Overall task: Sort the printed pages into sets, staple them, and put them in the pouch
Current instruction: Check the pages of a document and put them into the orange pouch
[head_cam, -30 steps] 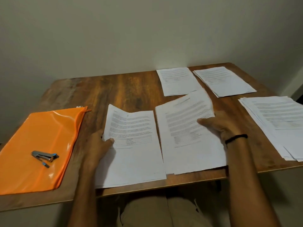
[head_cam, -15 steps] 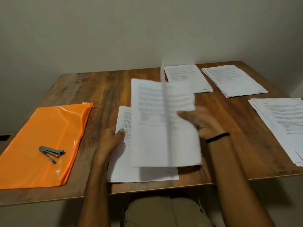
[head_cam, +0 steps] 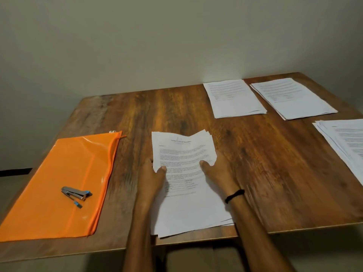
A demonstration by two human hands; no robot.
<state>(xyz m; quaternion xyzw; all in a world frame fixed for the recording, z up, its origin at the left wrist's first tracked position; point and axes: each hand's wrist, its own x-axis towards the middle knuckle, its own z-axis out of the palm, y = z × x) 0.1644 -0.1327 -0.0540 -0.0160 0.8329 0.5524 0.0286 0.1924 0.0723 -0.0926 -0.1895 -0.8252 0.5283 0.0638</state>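
Observation:
One stack of printed pages (head_cam: pixel 188 205) lies at the table's near edge, its far end lifted and bent. My left hand (head_cam: pixel 152 178) grips the stack's left side, thumb on top. My right hand (head_cam: pixel 218 171) grips the right side the same way; a black band is on that wrist. An orange zip pouch (head_cam: pixel 64 169) lies flat to the left, with a small metal stapler (head_cam: pixel 76 193) resting on it. Two more page stacks lie at the far right, the left one (head_cam: pixel 233 98) beside the right one (head_cam: pixel 292 98). A fanned pile (head_cam: pixel 345 142) runs off the right edge.
The wooden table (head_cam: pixel 157 108) stands against a plain wall. Bare wood shows between the pouch and the far stacks. The table's front edge runs just under the held stack, with my lap below it.
The right-hand pages were lifted, swung left and laid onto the left pile. Both hands now hold the merged stack by its sides.

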